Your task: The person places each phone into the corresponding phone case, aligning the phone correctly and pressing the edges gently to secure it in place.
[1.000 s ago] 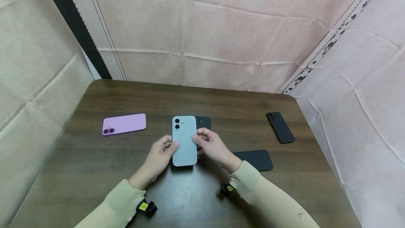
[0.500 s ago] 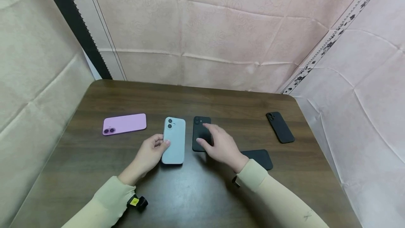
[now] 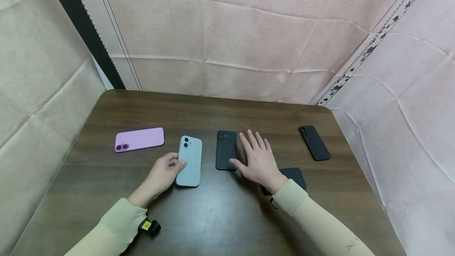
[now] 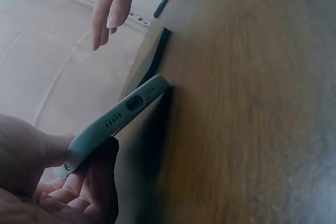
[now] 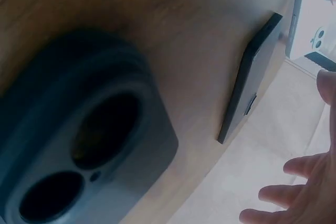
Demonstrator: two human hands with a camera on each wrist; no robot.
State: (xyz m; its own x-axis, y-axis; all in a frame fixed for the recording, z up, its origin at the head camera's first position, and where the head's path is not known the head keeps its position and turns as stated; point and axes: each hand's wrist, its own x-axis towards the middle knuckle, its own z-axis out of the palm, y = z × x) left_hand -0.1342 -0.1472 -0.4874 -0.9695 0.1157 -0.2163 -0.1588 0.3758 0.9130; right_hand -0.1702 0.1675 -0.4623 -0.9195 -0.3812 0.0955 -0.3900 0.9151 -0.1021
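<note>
My left hand (image 3: 162, 174) pinches the left edge of a light blue phone (image 3: 190, 165), thumb on its back and fingers curled beneath. The phone's two lenses face up in the head view. Its bottom edge, with charging port and speaker holes, shows in the left wrist view, tilted with one side low near the table. My right hand (image 3: 261, 161) is spread with straight fingers and holds nothing. Its thumb tip overlaps the lower right of a black phone (image 3: 226, 151) lying back up at the middle. A dark phone (image 3: 294, 177) lies partly hidden under my right wrist.
A purple phone (image 3: 139, 140) lies sideways at the left of the brown wooden table (image 3: 106, 192). Another black phone (image 3: 314, 143) lies slanted at the right. Pale cloth (image 3: 227, 34) hangs behind the table and at its sides.
My right hand has let go of the light blue phone, moved right and spread its fingers. My left hand has carried that phone left and lower, uncovering the middle black phone.
</note>
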